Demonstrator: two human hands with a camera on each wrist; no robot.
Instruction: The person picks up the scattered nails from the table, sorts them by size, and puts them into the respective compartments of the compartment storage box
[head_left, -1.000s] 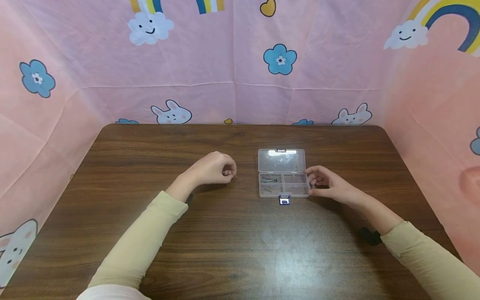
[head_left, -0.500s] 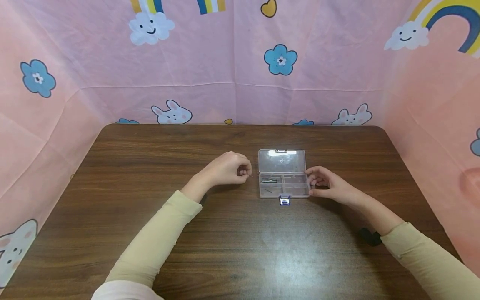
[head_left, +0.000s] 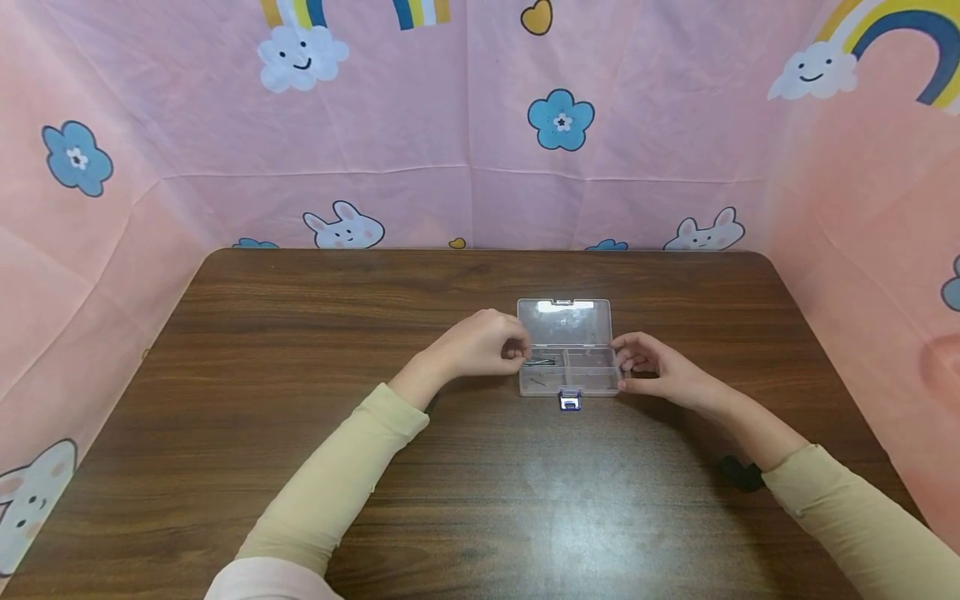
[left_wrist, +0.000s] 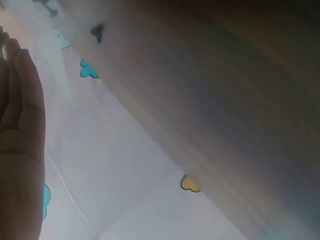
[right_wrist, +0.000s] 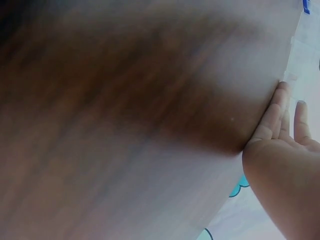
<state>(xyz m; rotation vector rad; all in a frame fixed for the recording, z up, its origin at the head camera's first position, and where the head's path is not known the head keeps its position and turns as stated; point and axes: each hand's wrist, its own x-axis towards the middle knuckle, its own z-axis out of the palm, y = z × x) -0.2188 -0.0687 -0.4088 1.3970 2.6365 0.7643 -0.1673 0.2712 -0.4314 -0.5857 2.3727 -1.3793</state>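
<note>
A clear plastic compartment box [head_left: 590,381] lies on the table with its lid [head_left: 564,322] folded back. Dark thin nails [head_left: 538,362] lie in the back left compartment, and a smaller thin piece [head_left: 537,381] is in the front left one. My left hand [head_left: 483,343] is at the box's left wall, thumb and fingertips pinched together over the back left compartment. The small thin nail between them is too tiny to make out now. At the box's right end my right hand [head_left: 660,371] grips the side, thumb near the front corner, fingers near the back corner.
The brown wood-grain table [head_left: 480,483] extends around the box. A blue-edged latch [head_left: 569,400] sticks out from the box's front. Pink printed cloth [head_left: 420,125] hangs behind the table and on both sides.
My left hand has moved right from the bare tabletop to the box's left side. The thin nail lying beside it earlier has gone from the table. My right hand stays put.
</note>
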